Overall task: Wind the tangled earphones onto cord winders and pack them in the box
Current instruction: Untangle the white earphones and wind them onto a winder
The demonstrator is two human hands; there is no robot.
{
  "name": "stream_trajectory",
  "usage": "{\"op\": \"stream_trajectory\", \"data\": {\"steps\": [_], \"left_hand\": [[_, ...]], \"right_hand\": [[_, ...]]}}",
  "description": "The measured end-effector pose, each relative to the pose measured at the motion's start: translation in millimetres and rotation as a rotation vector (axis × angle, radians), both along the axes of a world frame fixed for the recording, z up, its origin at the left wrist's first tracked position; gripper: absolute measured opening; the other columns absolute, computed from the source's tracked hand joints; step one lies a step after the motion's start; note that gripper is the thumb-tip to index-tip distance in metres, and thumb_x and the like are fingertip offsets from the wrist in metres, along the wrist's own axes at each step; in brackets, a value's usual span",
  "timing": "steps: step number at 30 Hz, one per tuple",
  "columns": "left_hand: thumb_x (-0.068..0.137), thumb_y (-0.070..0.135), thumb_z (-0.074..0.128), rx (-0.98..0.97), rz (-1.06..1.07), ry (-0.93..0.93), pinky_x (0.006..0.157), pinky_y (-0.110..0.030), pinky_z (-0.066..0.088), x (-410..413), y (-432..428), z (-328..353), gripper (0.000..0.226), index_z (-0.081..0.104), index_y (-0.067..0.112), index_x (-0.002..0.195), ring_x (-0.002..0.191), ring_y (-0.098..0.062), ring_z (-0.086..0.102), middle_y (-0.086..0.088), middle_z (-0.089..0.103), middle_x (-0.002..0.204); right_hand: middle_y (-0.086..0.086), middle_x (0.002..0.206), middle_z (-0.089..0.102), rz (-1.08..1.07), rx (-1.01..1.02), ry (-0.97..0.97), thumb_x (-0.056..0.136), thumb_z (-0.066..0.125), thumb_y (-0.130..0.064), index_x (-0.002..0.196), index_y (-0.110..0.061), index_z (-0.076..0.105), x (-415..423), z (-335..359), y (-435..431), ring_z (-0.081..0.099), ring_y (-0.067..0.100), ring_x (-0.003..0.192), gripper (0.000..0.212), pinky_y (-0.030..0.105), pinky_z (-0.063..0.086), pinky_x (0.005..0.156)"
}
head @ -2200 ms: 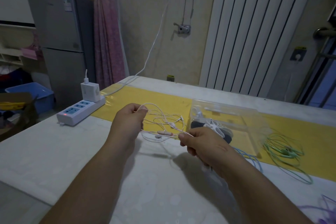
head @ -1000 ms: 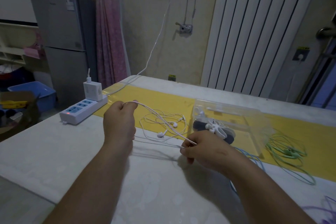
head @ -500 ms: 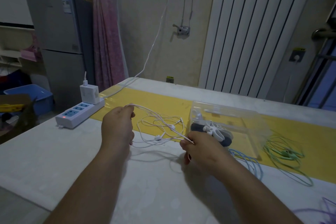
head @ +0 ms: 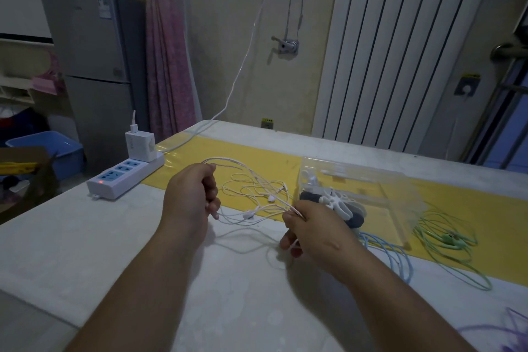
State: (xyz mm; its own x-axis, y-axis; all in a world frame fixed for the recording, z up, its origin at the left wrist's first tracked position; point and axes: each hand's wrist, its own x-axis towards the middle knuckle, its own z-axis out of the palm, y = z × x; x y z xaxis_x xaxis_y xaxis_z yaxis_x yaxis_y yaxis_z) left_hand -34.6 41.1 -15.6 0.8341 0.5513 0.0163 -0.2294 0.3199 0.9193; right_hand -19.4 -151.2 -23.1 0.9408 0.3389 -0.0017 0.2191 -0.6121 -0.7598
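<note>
Both hands are raised just above the table point(head: 94, 251), with the white earphones point(head: 258, 194) strung between them. The left hand point(head: 190, 197) is curled into a fist round the cord; loops stick out above its knuckles and a short end pokes out below its little finger. The right hand point(head: 317, 233) pinches several strands between thumb and forefinger, with its other fingers curled under. The rest of the tangle sags loosely between the 2 hands, over the near edge of the yellow strip point(head: 257, 156), and 2 earbuds dangle in it. Just right of the right hand a clear box point(head: 380, 180) stands on that strip; a white winder point(head: 334, 200) and a dark winder point(head: 355, 220) show through its wall. Blue earphones point(head: 393, 256) lie loose just in front of the box and green earphones point(head: 445, 240) to its right. A power strip point(head: 125, 180) with a white charger point(head: 139, 146) plugged in lies at the table's left edge.
</note>
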Motion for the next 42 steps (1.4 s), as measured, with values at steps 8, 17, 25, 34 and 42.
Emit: {"op": "stream_trajectory", "data": {"steps": [8, 17, 25, 34, 42], "left_hand": [[0.089, 0.007, 0.047, -0.048, -0.012, -0.022, 0.041, -0.022, 0.026, 1, 1, 0, 0.025, 0.046, 0.011, 0.064, 0.041, -0.015, 0.032, -0.002, 0.037, 0.052], [0.085, 0.011, 0.042, -0.276, -0.09, 0.001, 0.047, -0.024, 0.036, 1, 5, 2, 0.024, 0.038, 0.015, 0.062, 0.051, -0.018, 0.036, -0.003, 0.038, 0.061], [0.071, 0.02, 0.049, -0.582, -0.245, -0.105, 0.049, -0.02, 0.031, -8, 15, 5, 0.024, 0.037, 0.018, 0.05, 0.045, -0.015, 0.035, 0.003, 0.036, 0.052], [0.084, 0.051, 0.053, -0.502, -0.445, -0.344, 0.092, -0.048, 0.047, -8, 12, 4, 0.06, 0.051, 0.018, 0.134, 0.101, -0.027, 0.066, -0.004, 0.064, 0.101], [0.092, 0.036, 0.055, -0.546, -0.265, -0.182, 0.044, -0.02, 0.024, 0, 11, 2, 0.02, 0.062, 0.017, 0.089, 0.04, -0.009, 0.022, 0.005, 0.025, 0.051]], "right_hand": [[0.003, 0.074, 0.068, 0.0, 0.028, -0.027, 0.099, 0.047, -0.02, 0.08, -0.011, 0.054, -3, 4, 2, 0.053, 0.008, 0.05, 0.023, 0.025, 0.039, 0.057], [-0.013, 0.043, 0.031, -0.095, 0.289, 0.113, 0.067, 0.055, -0.023, 0.048, -0.02, 0.044, -5, 12, 0, 0.025, 0.01, 0.041, 0.023, 0.023, 0.019, 0.049], [-0.006, 0.045, 0.038, -0.216, 0.409, 0.163, 0.096, 0.05, -0.033, 0.053, -0.017, 0.05, 7, 3, -4, 0.029, 0.012, 0.039, 0.046, 0.021, 0.02, 0.045], [-0.014, 0.033, 0.039, -0.222, 0.326, 0.03, 0.095, 0.053, -0.04, 0.054, -0.017, 0.06, 4, 7, 3, 0.034, 0.012, 0.048, 0.048, 0.025, 0.024, 0.051], [-0.011, 0.041, 0.042, -0.196, 0.273, 0.035, 0.094, 0.054, -0.04, 0.056, -0.014, 0.068, -2, 8, 7, 0.037, 0.012, 0.046, 0.048, 0.025, 0.027, 0.051]]}}
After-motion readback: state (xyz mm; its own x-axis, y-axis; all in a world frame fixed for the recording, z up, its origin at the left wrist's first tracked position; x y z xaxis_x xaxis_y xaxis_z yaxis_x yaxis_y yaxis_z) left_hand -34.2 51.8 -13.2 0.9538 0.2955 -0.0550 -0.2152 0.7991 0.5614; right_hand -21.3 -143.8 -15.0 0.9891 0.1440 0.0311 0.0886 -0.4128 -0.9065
